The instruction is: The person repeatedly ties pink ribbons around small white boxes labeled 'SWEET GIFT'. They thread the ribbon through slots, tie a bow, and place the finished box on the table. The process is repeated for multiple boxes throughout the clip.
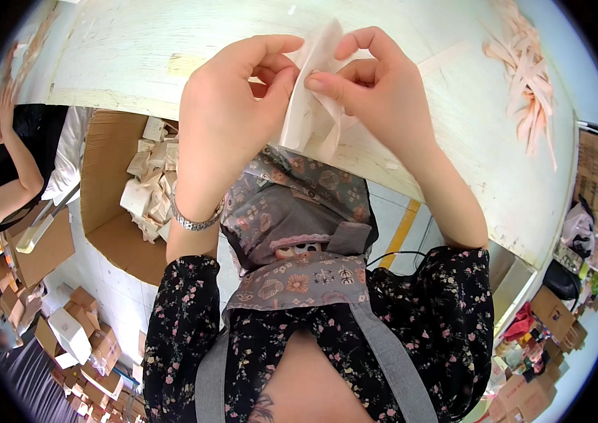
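Both hands are raised over the near edge of the pale table [137, 49]. Between them stands a thin, whitish-pink folded sheet [304, 106], upright and partly spread at its lower end; whether it is paper or cloth I cannot tell. My left hand [239, 92] pinches its left side between thumb and curled fingers. On the other side, my right hand [380, 95] presses its thumb against the sheet, with the index finger bent and lifted off it. The fingertips behind the sheet are partly hidden.
A heap of pale pink strips [525, 84] lies at the table's right. Below the table's left edge, an open carton [108, 176] holds several crumpled pale pieces [151, 183]. Another person's arm [17, 162] is at far left. Cardboard boxes [80, 324] crowd the floor.
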